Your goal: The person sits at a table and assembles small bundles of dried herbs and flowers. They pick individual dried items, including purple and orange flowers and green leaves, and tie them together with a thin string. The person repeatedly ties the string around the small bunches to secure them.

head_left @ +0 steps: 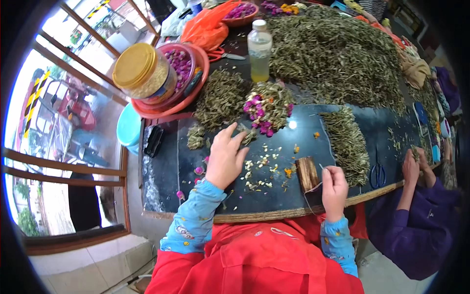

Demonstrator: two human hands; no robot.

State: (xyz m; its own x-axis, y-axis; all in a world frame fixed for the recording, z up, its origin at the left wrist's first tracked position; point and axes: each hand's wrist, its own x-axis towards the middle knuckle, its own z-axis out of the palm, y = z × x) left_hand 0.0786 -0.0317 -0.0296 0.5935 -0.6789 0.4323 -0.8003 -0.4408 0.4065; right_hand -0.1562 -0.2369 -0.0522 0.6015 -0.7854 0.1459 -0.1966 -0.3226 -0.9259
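Observation:
My left hand (pixel 226 158) is over the dark table with its fingers apart. Its fingertips are beside a small clump of dried leaves (pixel 248 134); I cannot tell whether they touch. Another small leaf clump (pixel 196 137) and a few purple flower heads (pixel 199 170) lie near that hand. My right hand (pixel 334 190) is closed in a pinch on a thin needle (pixel 321 167), with thread (pixel 307 200) trailing toward the table edge. A short wooden block (pixel 307 174) lies just left of it. White petals (pixel 259 169) are scattered between my hands.
A bundle of purple and white flowers (pixel 268 109) stands before a bottle (pixel 260 51). Dried herbs (pixel 338 54) are heaped behind. A jar (pixel 142 73) rests on a red basin (pixel 203 81) at left. Blue scissors (pixel 377 175) and a leaf strip (pixel 345 144) lie right, near a co-worker's hands (pixel 413 166).

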